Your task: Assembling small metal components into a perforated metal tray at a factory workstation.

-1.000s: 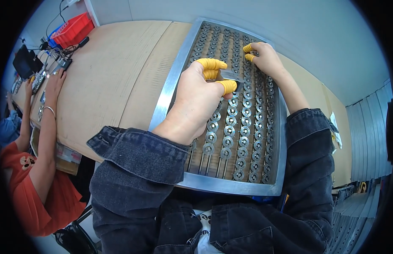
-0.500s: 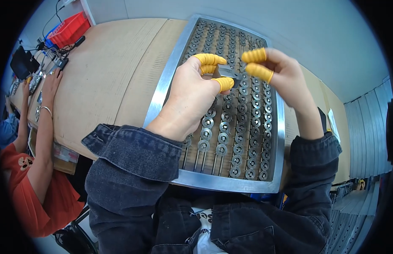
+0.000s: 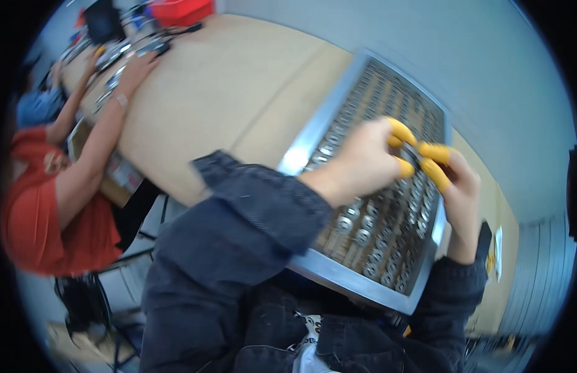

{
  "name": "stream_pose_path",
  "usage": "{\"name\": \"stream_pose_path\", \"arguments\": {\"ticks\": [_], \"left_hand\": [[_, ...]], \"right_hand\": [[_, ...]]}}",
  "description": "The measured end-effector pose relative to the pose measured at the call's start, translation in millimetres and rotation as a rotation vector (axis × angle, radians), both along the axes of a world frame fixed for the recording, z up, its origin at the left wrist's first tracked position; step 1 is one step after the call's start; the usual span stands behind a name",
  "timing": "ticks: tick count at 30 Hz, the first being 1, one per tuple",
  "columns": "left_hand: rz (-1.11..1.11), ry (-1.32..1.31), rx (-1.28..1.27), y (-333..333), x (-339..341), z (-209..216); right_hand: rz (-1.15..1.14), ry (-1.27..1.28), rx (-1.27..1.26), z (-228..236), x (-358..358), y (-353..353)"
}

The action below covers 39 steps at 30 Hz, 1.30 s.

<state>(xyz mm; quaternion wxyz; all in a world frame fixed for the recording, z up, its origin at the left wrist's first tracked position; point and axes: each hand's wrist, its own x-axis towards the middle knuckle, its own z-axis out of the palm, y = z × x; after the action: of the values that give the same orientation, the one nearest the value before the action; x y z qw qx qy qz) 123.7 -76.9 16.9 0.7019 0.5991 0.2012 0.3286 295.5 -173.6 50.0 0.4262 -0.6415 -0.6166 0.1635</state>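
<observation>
Both my hands meet over the right side of a metal-framed tray [image 3: 350, 287], with yellow finger cots on thumbs and fingers. My left hand [image 3: 366, 152] grips a small grey metal block [image 3: 411, 154] between thumb and fingers. The fingers of my right hand [image 3: 456, 177] are pinched together against the block's right side. Whatever they may hold is too small and blurred to make out. Beneath the hands, rows of round metal discs [image 3: 345, 225] with central holes sit along thin rods in the tray.
The tray lies on a tan tabletop [image 3: 238, 81] against a pale wall [image 3: 388, 28]. At far left a co-worker in a red shirt [image 3: 33, 205] reaches toward metal parts. A red bin [image 3: 179, 11] and a dark screen [image 3: 103, 22] stand at the back left.
My right hand has come in to the block, closing the gap between the hands. The whole view has swung, so tray and table appear tilted and farther right.
</observation>
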Motion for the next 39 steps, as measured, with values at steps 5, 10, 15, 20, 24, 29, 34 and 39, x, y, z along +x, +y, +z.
{"name": "stream_pose_path", "arguments": {"ticks": [5,10,15,20,24,29,34,39], "left_hand": [[-0.037,-0.080,-0.097,-3.8,9.5,3.7],[-0.014,-0.145,-0.127,-7.6,8.7,-2.6],[0.061,-0.084,0.021,-9.3,10.4,-0.7],[0.168,-0.115,0.171,-4.7,36.6,-15.6],[0.223,-0.173,0.201,-5.4,42.7,-18.6],[0.244,-0.190,0.211,-7.3,43.5,-16.7],[0.267,-0.207,0.207,-8.7,46.7,-16.4],[0.260,-0.199,0.197,-9.3,44.3,-14.6]], "right_hand": [[0.039,-0.205,0.042,7.5,5.2,-15.5],[0.021,-0.127,0.091,-3.7,2.8,-11.1],[-0.016,-0.041,0.057,-2.3,8.9,-7.9],[-0.041,-0.036,-0.007,6.8,7.3,-6.6],[-0.069,-0.016,-0.026,11.6,-0.7,-7.7],[-0.083,-0.089,-0.018,14.3,-5.2,-9.3],[-0.108,-0.135,0.015,13.6,-5.1,-10.4],[-0.125,-0.098,-0.015,14.7,-6.8,-11.5]]}}
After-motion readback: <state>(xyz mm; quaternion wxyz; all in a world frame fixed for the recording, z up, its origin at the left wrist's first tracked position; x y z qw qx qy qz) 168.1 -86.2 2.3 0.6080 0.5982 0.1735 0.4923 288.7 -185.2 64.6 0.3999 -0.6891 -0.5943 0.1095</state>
